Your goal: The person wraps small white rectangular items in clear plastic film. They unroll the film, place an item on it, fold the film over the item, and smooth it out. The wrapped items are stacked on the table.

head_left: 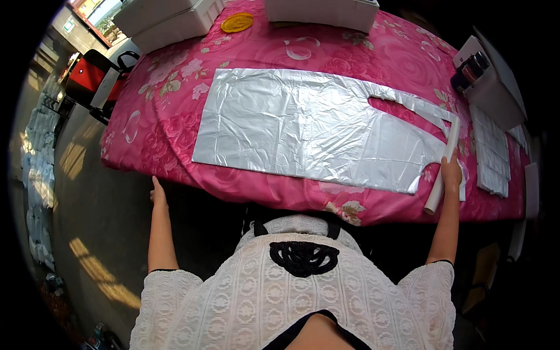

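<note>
Pink flowered tablecloth; on it silvery bag, silvery pile, yellow disc, white boxes.

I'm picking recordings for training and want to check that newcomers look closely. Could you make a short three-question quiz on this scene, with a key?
1. Which hand is on the white tube?
2. True or false: the silver sheet is rolled up tightly.
3. Fill in the colour: the round object between the white boxes is ____.

Key:
1. The right hand.
2. False; it lies spread out on the pink tablecloth.
3. Yellow.
</note>
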The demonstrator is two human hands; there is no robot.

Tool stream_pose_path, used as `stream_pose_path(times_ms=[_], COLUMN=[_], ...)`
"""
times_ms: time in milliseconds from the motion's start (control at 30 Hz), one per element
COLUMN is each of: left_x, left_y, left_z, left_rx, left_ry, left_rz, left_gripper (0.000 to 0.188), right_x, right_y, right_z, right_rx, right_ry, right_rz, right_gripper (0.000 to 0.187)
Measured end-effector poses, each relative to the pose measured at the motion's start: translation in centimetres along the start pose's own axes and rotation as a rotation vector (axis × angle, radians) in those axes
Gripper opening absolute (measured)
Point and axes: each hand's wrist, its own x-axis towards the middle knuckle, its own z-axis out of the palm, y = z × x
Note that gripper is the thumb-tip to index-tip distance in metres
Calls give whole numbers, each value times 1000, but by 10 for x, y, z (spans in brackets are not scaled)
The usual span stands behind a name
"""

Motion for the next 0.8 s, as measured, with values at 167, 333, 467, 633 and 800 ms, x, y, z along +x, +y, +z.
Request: stream_pose_path(times_ms=[167, 333, 467, 633, 800], left_x=[5, 40, -10, 11, 24], left_y=[-13, -26, 12, -2, -17], left_z=[18, 4, 11, 13, -3], left_rx=[-355, -241, -337, -389, -191], left_ry=[-66, 44, -79, -146, -73], left_rz=[-151, 246, -59, 18, 194], left_gripper=[68, 41, 46, 34, 35], right_x=[6, 8, -3, -3, -2], right_y=[2, 1, -6, -4, -1], right_z=[0, 3, -6, -2, 1], right_rx=[-1, 32, 0, 18, 32], right_ry=[9, 42, 36, 37, 65], right_rz=[-36, -70, -26, -8, -24], right_gripper=[66, 66, 67, 66, 67])
